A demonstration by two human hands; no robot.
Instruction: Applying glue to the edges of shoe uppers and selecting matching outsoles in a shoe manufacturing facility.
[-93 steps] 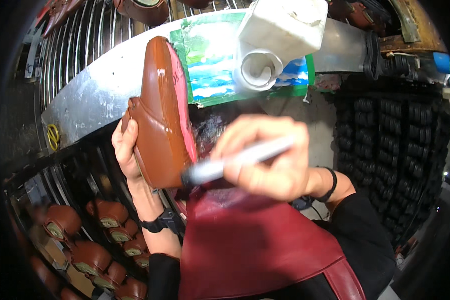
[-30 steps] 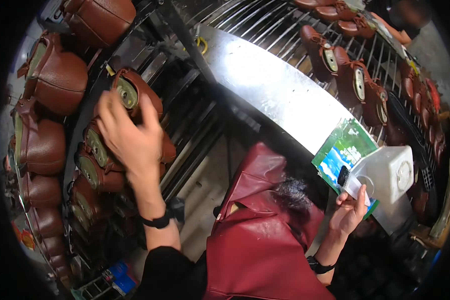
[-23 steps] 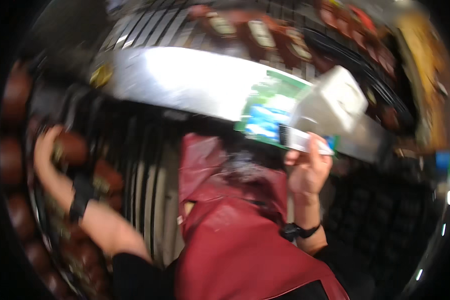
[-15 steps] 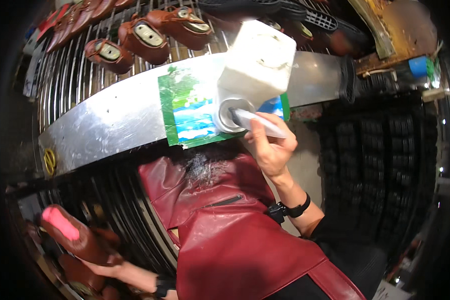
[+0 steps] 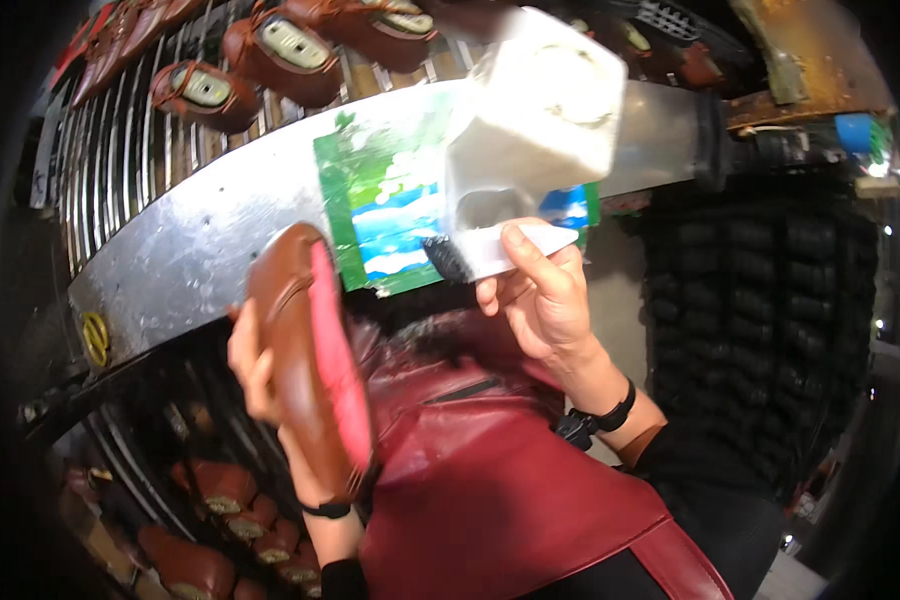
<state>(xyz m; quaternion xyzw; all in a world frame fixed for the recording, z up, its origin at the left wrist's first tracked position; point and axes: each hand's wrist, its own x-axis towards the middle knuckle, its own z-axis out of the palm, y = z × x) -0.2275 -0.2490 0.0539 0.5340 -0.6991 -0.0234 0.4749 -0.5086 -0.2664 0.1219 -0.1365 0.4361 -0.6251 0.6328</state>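
In the head view, the left hand [image 5: 253, 362] is wrapped around the back of a brown leather shoe upper [image 5: 300, 360], holding it upright on its last with the pink underside [image 5: 338, 362] turned toward the person's right, in front of a dark red apron [image 5: 490, 480]. The right hand [image 5: 542, 300] pinches a white-handled brush [image 5: 500, 252] between thumb and fingers, its dark bristle end pointing left, near the shoe but not touching it. Just above the brush a white plastic jug [image 5: 535, 120] with a cut-open side rests on a green and blue sheet [image 5: 390, 215] stuck to a slanted metal rail [image 5: 190, 250]. More brown shoes [image 5: 270, 50] sit on the wire rack [image 5: 120, 150] above, and others [image 5: 210, 490] lie below left.
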